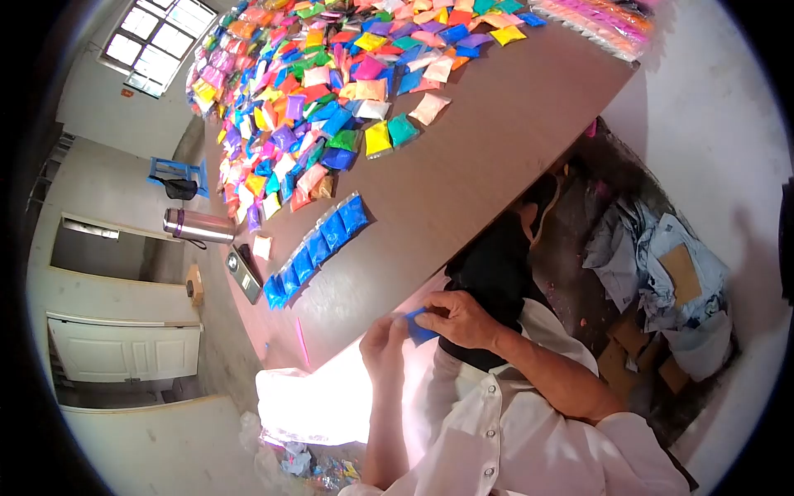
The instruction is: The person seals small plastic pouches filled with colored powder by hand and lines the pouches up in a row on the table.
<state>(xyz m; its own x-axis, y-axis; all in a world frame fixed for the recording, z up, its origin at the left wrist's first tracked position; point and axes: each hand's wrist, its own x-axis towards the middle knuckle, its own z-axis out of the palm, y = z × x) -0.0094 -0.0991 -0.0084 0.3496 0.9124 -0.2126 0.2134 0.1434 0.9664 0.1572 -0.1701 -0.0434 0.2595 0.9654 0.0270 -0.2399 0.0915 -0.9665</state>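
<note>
Between my two hands, over my lap by the table edge, is a small blue packet [420, 327]. My right hand [460, 317] pinches its upper right side with thumb and fingers. My left hand [384, 341] is closed at its left side, with the fingertips partly hidden by glare. A row of overlapping blue packets [318, 250] lies on the brown table [480, 174] in front of me. Beyond the row spreads a large heap of small packets [306, 99] in many colours, with a yellow packet [378, 139] and a teal packet [403, 130] at its near edge.
A steel thermos [198, 225], a dark boxy object [242, 273] and a pink stick [303, 342] are at the table's left side. Pink and orange packs [600, 23] lie at the far right corner. Crumpled plastic [653, 264] and cardboard [624, 347] are on the floor at right.
</note>
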